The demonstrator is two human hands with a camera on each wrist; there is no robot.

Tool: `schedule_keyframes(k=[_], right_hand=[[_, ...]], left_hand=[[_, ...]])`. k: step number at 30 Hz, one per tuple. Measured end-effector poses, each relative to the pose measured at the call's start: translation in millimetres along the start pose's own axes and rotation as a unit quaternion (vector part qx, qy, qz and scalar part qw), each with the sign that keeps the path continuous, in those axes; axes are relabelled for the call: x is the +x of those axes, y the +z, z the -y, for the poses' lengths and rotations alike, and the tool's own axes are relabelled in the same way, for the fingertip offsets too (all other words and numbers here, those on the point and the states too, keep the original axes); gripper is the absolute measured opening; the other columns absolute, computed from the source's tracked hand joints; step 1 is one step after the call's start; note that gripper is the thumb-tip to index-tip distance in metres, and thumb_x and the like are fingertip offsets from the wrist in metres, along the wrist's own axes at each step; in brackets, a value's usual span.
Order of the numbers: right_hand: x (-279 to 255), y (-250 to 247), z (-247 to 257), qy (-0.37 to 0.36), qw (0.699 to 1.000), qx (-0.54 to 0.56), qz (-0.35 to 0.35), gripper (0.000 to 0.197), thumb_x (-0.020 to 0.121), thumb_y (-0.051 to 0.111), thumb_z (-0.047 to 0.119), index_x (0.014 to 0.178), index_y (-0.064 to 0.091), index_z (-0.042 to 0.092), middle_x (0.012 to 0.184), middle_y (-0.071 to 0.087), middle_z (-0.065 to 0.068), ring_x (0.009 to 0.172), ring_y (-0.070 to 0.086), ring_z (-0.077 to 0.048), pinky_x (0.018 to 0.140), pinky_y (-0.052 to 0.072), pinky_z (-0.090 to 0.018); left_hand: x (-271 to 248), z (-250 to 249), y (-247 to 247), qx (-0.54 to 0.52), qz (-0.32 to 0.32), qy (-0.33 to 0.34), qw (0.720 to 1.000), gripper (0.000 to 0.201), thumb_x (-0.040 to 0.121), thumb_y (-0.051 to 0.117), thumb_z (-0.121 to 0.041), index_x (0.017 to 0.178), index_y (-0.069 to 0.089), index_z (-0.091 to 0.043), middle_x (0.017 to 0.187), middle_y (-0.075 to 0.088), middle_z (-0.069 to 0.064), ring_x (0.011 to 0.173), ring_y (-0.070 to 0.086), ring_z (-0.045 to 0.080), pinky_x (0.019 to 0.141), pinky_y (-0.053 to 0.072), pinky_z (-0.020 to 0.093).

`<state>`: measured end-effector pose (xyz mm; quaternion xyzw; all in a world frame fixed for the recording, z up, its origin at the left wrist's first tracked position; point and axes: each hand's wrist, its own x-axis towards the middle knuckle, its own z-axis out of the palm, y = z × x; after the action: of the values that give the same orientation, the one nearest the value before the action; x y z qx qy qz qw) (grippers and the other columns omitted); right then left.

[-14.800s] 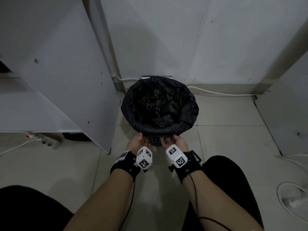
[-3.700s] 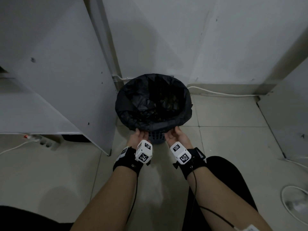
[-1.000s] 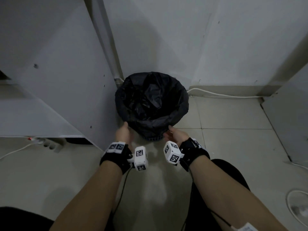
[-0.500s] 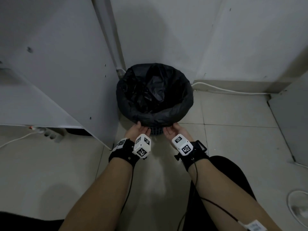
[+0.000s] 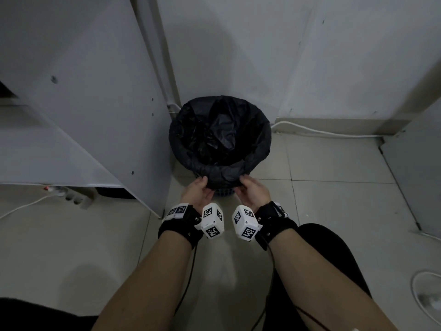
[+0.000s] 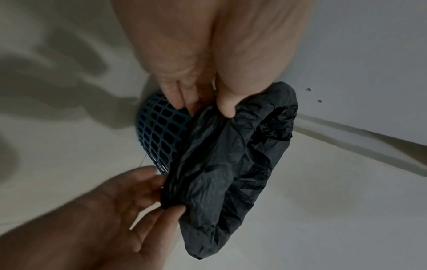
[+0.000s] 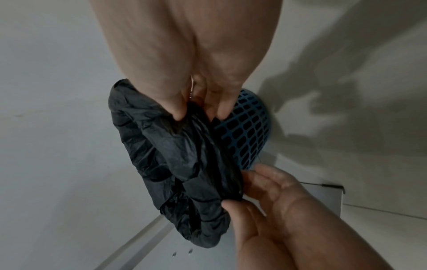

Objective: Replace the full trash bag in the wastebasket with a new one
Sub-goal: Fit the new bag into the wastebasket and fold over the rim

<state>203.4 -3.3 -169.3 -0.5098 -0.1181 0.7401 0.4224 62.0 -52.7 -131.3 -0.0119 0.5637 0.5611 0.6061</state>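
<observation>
A black trash bag point(image 5: 219, 137) lines a blue mesh wastebasket point(image 5: 223, 192) standing on the floor by the wall. Its edge is folded down over the rim. My left hand point(image 5: 198, 190) pinches the near fold of the trash bag point(image 6: 221, 164) between thumb and fingers, against the wastebasket point(image 6: 159, 127). My right hand point(image 5: 250, 190) pinches the same fold of the trash bag point(image 7: 184, 160) a little to the right, beside the wastebasket point(image 7: 247, 133). In each wrist view the other hand shows lower down, left hand point(image 7: 265, 206) and right hand point(image 6: 143, 204). Crumpled black plastic fills the inside.
A grey cabinet panel point(image 5: 95, 103) stands close to the left of the wastebasket. A power strip point(image 5: 74, 195) lies under it. A white cable point(image 5: 322, 132) runs along the baseboard, another panel point(image 5: 417, 168) stands at right, and coiled cable point(image 5: 427, 295) lies at lower right.
Both hands came from the sides of the bin to its near rim and now pinch the folded bag edge there. The camera has moved back slightly.
</observation>
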Motion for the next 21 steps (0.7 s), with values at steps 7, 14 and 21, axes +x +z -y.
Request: schedule_keyframes(k=[7, 14, 21], right_hand=[[6, -4, 8, 0.005, 0.997, -0.067, -0.037, 0.029, 0.098, 0.054, 0.014, 0.126, 0.061, 0.015, 0.104, 0.067, -0.008, 0.073, 0.059, -0.016, 0.062, 0.047, -0.028], [4, 12, 12, 0.048, 0.997, 0.052, -0.015, 0.021, 0.104, 0.041, 0.007, 0.108, 0.060, 0.013, 0.091, 0.069, -0.010, 0.090, 0.065, -0.022, 0.079, 0.058, -0.036], [-1, 8, 19, 0.037, 0.999, 0.026, -0.003, 0.013, 0.092, 0.058, 0.011, 0.079, 0.057, 0.011, 0.067, 0.059, -0.003, 0.063, 0.053, -0.016, 0.072, 0.052, -0.030]], left_hand=[[7, -2, -1, 0.081, -0.018, -0.003, 0.997, 0.030, 0.101, 0.045, -0.029, 0.124, 0.053, -0.010, 0.097, 0.065, 0.010, 0.078, 0.061, 0.027, 0.067, 0.051, 0.038], [14, -3, 8, 0.020, 0.015, -0.061, 0.998, 0.031, 0.104, 0.038, -0.024, 0.132, 0.049, -0.015, 0.113, 0.060, -0.003, 0.092, 0.061, 0.012, 0.074, 0.044, 0.030], [10, -4, 3, -0.022, 0.045, -0.051, 0.997, 0.021, 0.095, 0.037, -0.017, 0.097, 0.058, -0.013, 0.095, 0.063, 0.004, 0.074, 0.063, 0.016, 0.082, 0.048, 0.025]])
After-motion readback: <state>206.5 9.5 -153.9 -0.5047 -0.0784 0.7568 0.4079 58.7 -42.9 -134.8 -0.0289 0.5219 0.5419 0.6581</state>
